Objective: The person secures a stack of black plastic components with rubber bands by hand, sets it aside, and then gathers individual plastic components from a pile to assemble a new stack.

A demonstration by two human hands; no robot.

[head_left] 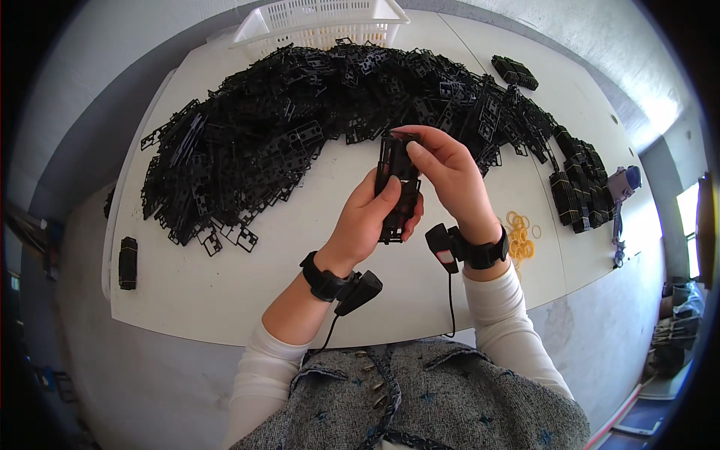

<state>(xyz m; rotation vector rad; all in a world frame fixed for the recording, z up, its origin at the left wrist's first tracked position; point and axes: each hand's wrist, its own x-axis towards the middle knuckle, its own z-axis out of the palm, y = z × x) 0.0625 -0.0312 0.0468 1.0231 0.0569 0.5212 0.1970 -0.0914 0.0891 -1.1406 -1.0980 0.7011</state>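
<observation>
Both my hands hold a stack of flat black plastic frames (398,187) upright over the white table, just in front of a big heap. My left hand (367,214) is wrapped round the lower part, its thumb on the near face and its fingertips showing at the right edge. My right hand (448,166) grips the top right corner between thumb and index finger. How many frames are in the stack I cannot tell. Beyond my hands a wide arc of loose black plastic frames (262,135) lies tangled together. Yellow rubber bands (519,238) lie beside my right wrist.
A white plastic basket (319,34) stands behind the heap. Bundled black stacks (581,184) sit at the right, another bundle (514,73) at the far right, and one (128,263) at the left edge. A grey-blue object with a strap (624,182) lies by the table's right edge.
</observation>
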